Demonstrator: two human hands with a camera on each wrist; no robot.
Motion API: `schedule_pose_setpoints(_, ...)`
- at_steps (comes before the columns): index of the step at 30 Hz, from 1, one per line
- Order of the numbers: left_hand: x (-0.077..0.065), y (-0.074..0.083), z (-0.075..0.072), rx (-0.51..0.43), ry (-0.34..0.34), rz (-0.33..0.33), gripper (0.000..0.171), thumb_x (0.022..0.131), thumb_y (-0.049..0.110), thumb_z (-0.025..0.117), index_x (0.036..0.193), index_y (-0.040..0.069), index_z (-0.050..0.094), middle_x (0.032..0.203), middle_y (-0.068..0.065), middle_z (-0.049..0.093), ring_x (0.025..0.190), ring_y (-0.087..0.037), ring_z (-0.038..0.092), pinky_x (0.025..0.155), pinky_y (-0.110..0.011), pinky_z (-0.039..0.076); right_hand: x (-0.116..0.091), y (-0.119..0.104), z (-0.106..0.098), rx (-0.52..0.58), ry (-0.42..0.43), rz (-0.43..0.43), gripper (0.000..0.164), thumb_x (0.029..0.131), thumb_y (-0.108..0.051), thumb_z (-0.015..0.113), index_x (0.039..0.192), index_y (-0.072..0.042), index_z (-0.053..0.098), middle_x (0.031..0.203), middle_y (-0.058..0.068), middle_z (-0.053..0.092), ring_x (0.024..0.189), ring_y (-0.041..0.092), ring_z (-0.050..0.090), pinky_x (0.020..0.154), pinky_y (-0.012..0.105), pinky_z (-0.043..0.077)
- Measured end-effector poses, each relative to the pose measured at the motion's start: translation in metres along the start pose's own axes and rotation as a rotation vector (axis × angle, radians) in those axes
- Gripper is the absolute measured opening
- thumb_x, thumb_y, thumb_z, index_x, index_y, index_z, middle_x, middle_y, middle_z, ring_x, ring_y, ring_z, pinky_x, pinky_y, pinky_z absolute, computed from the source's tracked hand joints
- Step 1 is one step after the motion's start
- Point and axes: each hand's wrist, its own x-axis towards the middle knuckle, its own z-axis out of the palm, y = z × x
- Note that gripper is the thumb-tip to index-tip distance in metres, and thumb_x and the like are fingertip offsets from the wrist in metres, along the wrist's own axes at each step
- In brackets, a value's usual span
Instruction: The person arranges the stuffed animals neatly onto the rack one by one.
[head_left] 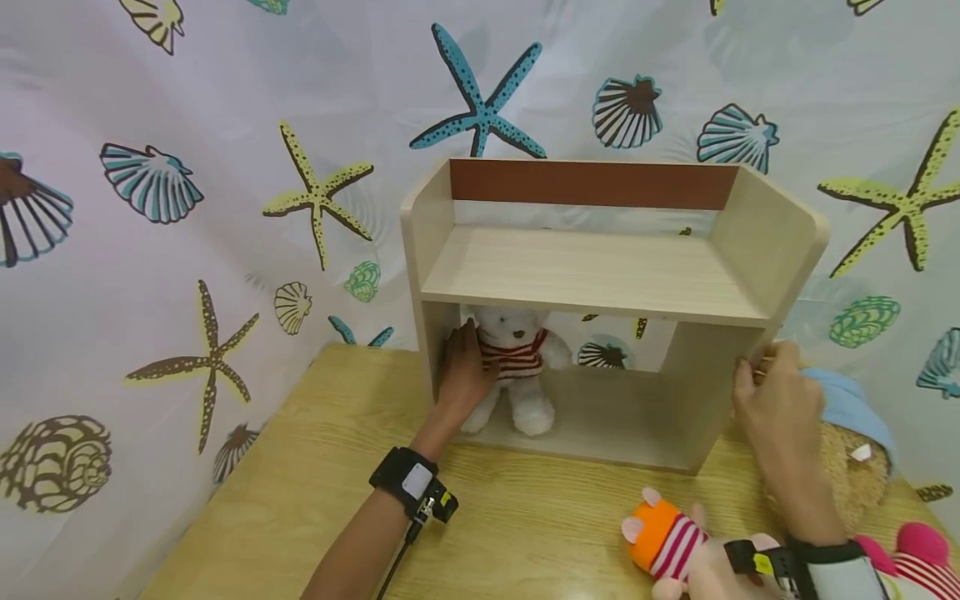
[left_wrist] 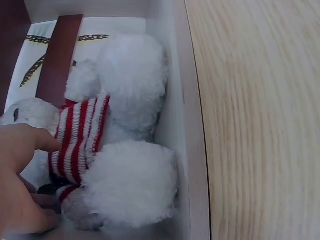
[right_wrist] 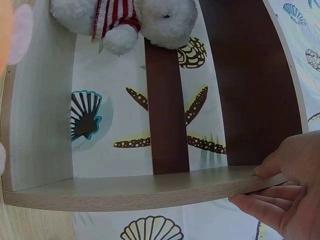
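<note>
A small two-tier wooden shelf (head_left: 600,271) stands on the table, tilted slightly in the head view. In its lower compartment, at the left end, sits a white teddy bear (head_left: 531,408) in a red-and-white striped sweater. My left hand (head_left: 467,371) reaches in and holds the teddy bear by its side, the thumb on the sweater (left_wrist: 75,140) and the other fingers partly hidden beside it. With the right hand (head_left: 783,417) I grip the front edge of the shelf's right side panel, thumb inside and fingers outside in the right wrist view.
An orange-headed plush toy (head_left: 663,533) in a striped top lies in front of the shelf's right end. Behind my right forearm is a brown plush (head_left: 855,467) with a blue hood. A pink striped plush (head_left: 926,554) lies at lower right. A patterned cloth (head_left: 360,75) hangs behind the table (head_left: 300,500).
</note>
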Motion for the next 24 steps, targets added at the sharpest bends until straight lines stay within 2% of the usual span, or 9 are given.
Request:
schedule_pose_setpoints(3, -0.004, 0.001, -0.004, -0.012, -0.001, -0.003, 0.078, 0.092, 0.016, 0.068, 0.154, -0.004, 0.025, 0.155, -0.026, 0.037, 0.146, -0.041, 0.033, 0.118, -0.050, 0.035, 0.000, 0.000, 0.000, 0.002, 0.003, 0.007, 0.028, 0.096, -0.014, 0.057, 0.111, 0.010, 0.053, 0.100, 0.037, 0.069, 0.086, 0.060, 0.063, 0.070, 0.065, 0.048)
schedule_pose_setpoints(9, -0.012, 0.002, -0.011, -0.009, 0.018, 0.054, 0.073, 0.091, 0.012, 0.068, 0.153, -0.003, 0.030, 0.151, -0.025, 0.042, 0.142, -0.041, 0.039, 0.115, -0.051, 0.038, 0.000, 0.000, 0.001, -0.003, 0.005, 0.023, 0.029, 0.097, -0.015, 0.056, 0.111, 0.010, 0.053, 0.101, 0.037, 0.068, 0.087, 0.060, 0.062, 0.069, 0.065, 0.047)
schedule_pose_setpoints(14, -0.016, 0.003, -0.014, 0.009, 0.055, 0.081, 0.069, 0.091, 0.011, 0.068, 0.151, 0.000, 0.035, 0.147, -0.023, 0.047, 0.138, -0.040, 0.044, 0.113, -0.050, 0.041, 0.000, 0.000, 0.003, -0.003, 0.008, 0.016, 0.029, 0.097, -0.015, 0.056, 0.111, 0.010, 0.054, 0.101, 0.038, 0.068, 0.086, 0.060, 0.062, 0.069, 0.065, 0.046)
schedule_pose_setpoints(19, -0.023, 0.010, -0.019, -0.016, 0.098, 0.095, 0.066, 0.090, 0.011, 0.069, 0.149, 0.003, 0.040, 0.146, -0.020, 0.050, 0.136, -0.039, 0.047, 0.109, -0.052, 0.044, 0.001, 0.000, 0.003, -0.018, -0.017, 0.046, 0.031, 0.097, -0.015, 0.056, 0.114, 0.011, 0.053, 0.101, 0.040, 0.066, 0.088, 0.062, 0.060, 0.069, 0.065, 0.045)
schedule_pose_setpoints(24, -0.031, 0.016, -0.028, -0.030, 0.151, 0.137, 0.057, 0.091, 0.009, 0.065, 0.145, 0.003, 0.046, 0.145, -0.020, 0.051, 0.134, -0.039, 0.049, 0.106, -0.052, 0.047, 0.002, 0.000, 0.003, -0.019, -0.016, 0.040, 0.032, 0.097, -0.015, 0.056, 0.114, 0.012, 0.053, 0.102, 0.040, 0.066, 0.086, 0.062, 0.060, 0.067, 0.065, 0.046)
